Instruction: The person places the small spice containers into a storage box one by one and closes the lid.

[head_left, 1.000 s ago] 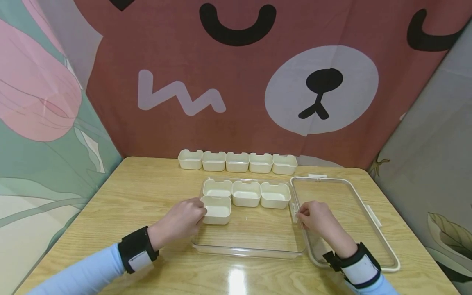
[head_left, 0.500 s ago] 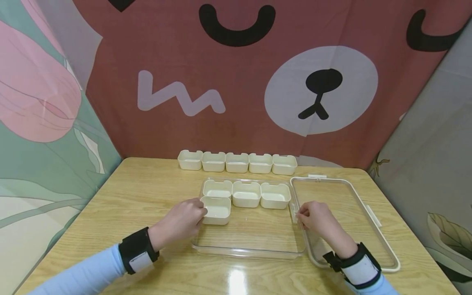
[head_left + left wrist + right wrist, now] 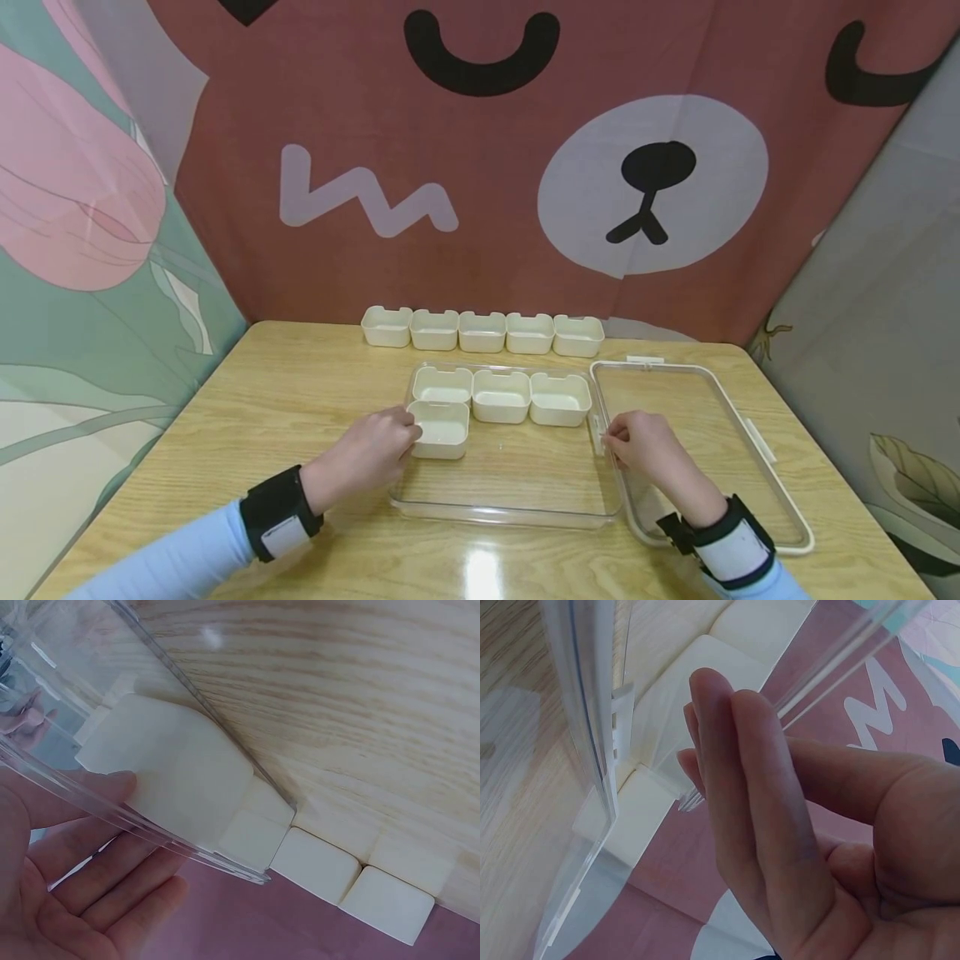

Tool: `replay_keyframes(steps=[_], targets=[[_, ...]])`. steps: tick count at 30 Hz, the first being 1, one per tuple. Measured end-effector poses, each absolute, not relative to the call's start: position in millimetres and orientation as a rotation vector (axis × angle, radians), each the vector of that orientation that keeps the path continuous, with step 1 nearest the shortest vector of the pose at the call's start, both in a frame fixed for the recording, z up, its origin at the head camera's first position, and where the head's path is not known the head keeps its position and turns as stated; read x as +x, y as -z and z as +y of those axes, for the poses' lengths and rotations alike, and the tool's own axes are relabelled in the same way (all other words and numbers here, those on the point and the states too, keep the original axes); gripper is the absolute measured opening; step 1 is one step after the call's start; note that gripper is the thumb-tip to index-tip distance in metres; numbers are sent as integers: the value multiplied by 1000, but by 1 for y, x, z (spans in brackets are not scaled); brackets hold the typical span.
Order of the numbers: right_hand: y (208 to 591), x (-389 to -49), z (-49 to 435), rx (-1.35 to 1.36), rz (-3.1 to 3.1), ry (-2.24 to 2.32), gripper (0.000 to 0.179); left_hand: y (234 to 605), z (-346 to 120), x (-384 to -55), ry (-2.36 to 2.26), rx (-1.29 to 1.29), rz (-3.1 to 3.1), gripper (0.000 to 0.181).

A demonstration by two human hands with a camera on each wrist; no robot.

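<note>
Cream small bins, open-topped, fill the back row of a clear plastic box (image 3: 510,515); another cream bin (image 3: 442,435) stands in front of the leftmost one. My left hand (image 3: 375,450) pinches this front bin by its left side, at the box's left wall. In the left wrist view the thumb (image 3: 112,786) lies against the bin (image 3: 176,769), seen through the clear wall. At the box's right rim, my right hand (image 3: 652,454) pinches the edge with bent thumb and fingers. In the right wrist view the fingers (image 3: 765,765) hide where they meet it.
Several matching bins (image 3: 482,333) stand in a row along the table's back edge. A clear lid with a cream frame (image 3: 720,392) and side clips lies to the right of the box. Behind the wooden table (image 3: 300,367) hangs a printed cloth (image 3: 495,267).
Both hands keep their places at the box, and the bins stay where they were. The whole head view shifts down by a hair.
</note>
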State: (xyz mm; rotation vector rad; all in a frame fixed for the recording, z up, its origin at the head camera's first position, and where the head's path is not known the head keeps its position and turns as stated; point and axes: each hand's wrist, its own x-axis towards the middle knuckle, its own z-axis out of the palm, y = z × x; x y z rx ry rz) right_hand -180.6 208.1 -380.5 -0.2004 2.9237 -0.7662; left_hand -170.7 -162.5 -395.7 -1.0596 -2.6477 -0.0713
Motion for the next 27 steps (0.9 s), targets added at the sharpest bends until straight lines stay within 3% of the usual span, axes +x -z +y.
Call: replay_keyframes(steps=[27], targets=[[382, -182, 209, -204, 2917, 790, 11, 398, -164, -169, 45, -1061, -2598, 3]])
